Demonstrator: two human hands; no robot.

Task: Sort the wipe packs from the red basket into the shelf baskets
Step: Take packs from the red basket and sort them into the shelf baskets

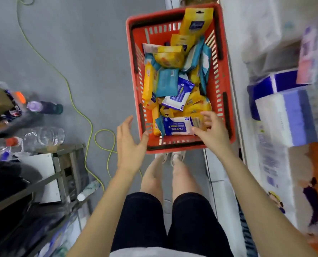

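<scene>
One red basket [130,52]. In it are two white-and-blue wipe packs [177,98], at least three teal packs [166,84], and yellow packs [170,56] too jumbled to count. Two hands: left hand [129,143], right hand [213,130]. One green cable [104,130] on the floor [80,43].

A single head-worn camera looked steeply down from above, close over the red basket [226,101] on the floor [80,52].

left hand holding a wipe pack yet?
No: the left hand is open and empty, at the near-left corner of the red basket.
</scene>
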